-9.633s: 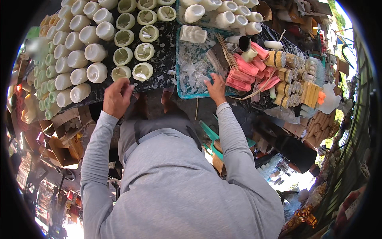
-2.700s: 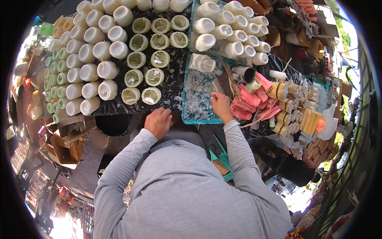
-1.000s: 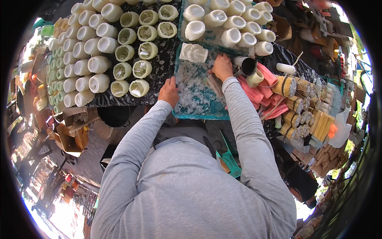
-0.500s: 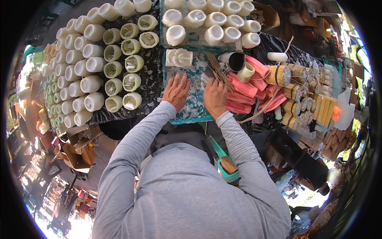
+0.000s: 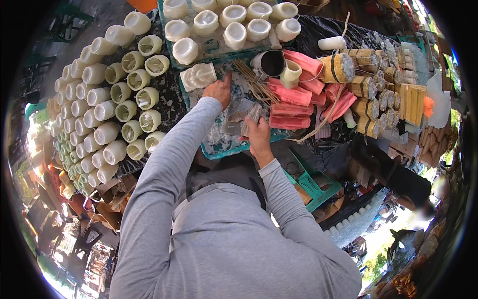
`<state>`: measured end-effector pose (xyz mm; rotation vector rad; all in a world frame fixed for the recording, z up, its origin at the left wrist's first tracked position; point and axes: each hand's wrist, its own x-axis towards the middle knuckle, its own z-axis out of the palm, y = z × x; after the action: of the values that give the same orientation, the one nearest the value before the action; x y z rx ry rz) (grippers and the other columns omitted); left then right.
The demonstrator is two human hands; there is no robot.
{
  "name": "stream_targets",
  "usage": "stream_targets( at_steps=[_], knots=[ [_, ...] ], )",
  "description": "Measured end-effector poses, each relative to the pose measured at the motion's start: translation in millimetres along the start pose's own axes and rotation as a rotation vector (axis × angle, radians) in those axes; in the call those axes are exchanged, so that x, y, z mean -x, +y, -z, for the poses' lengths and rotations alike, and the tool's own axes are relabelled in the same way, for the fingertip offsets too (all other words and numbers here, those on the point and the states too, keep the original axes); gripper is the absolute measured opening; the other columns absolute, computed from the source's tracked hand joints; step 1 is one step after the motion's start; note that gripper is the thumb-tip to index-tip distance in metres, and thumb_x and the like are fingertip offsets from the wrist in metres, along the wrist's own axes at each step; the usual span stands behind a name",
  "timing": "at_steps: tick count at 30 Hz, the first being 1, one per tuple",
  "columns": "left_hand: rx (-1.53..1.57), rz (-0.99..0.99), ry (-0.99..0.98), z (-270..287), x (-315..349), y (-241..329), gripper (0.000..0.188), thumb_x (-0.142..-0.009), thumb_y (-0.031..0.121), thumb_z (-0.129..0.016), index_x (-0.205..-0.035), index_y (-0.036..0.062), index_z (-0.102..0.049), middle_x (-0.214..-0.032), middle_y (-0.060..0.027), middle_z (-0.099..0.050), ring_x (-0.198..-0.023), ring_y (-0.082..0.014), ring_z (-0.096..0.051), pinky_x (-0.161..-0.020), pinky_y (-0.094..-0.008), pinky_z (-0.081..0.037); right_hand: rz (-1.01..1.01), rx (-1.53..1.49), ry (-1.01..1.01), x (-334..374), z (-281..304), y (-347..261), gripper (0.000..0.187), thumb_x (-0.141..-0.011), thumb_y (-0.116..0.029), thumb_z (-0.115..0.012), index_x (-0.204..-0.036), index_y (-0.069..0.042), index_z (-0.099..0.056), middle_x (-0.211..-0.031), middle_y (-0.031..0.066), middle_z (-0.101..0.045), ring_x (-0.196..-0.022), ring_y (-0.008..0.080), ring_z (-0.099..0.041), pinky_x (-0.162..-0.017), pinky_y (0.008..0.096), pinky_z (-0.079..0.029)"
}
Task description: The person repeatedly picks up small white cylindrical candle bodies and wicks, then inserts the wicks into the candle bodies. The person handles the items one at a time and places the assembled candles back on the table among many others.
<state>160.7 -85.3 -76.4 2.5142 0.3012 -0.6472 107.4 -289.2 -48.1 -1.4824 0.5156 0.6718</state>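
Over the teal tray [image 5: 219, 155], seemingly only partway bare since pale flakes [image 5: 215, 134] litter it, the right hand [image 5: 260, 137] clasps a worn flat tool [image 5: 254, 112], apart from the left hand [image 5: 219, 93] (whether that holds anything, I cannot tell) beside a white moulded block [image 5: 198, 76].

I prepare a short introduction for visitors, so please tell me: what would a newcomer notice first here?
Probably the many pale cup-shaped pieces in rows at left, then the bright pink pieces heaped right of centre. Between them, the left hand is beside a white moulded block, and the right hand holds a greyish piece over the teal tray.
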Motion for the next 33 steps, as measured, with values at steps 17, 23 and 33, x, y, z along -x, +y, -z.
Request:
stream_targets(
  at_steps=[17,23,33],
  knots=[
    [0.006,0.026,0.086,2.7,-18.3,14.8,0.046,-0.089,0.023,-0.071,-0.131,0.0055,-0.066,-0.107,-0.0246,-0.076,-0.106,-0.0422,-0.072,-0.094,-0.0509,-0.058,0.567,0.439,0.271,-86.2,-52.4,19.4,0.027,-0.095,-0.018,-0.07,-0.108,0.005,-0.063,-0.092,0.0261,-0.073,-0.087,0.0483,-0.07,-0.077,0.0506,-0.054],
    [0.07,0.007,0.15,-7.5,36.5,21.8,0.041,-0.097,0.036,-0.069,-0.124,0.0058,-0.069,-0.107,-0.024,-0.072,-0.106,-0.0433,-0.069,-0.096,-0.0514,-0.054,0.464,0.384,0.049,-11.6,-9.2,7.3,0.028,-0.096,-0.017,-0.07,-0.11,0.005,-0.062,-0.097,0.0266,-0.073,-0.088,0.0447,-0.073,-0.077,0.0475,-0.056],
    [0.208,0.074,0.136,-7.3,91.7,-13.1,0.074,-0.092,0.006,-0.053,-0.161,0.0104,-0.026,-0.097,-0.0278,-0.073,-0.091,-0.0498,-0.069,-0.087,-0.0584,-0.053,0.104,0.485,0.071,40.8,19.6,22.7,0.034,-0.098,-0.023,-0.074,-0.117,0.003,-0.063,-0.102,0.0207,-0.074,-0.09,0.0356,-0.074,-0.082,0.0452,-0.058]
  ],
)
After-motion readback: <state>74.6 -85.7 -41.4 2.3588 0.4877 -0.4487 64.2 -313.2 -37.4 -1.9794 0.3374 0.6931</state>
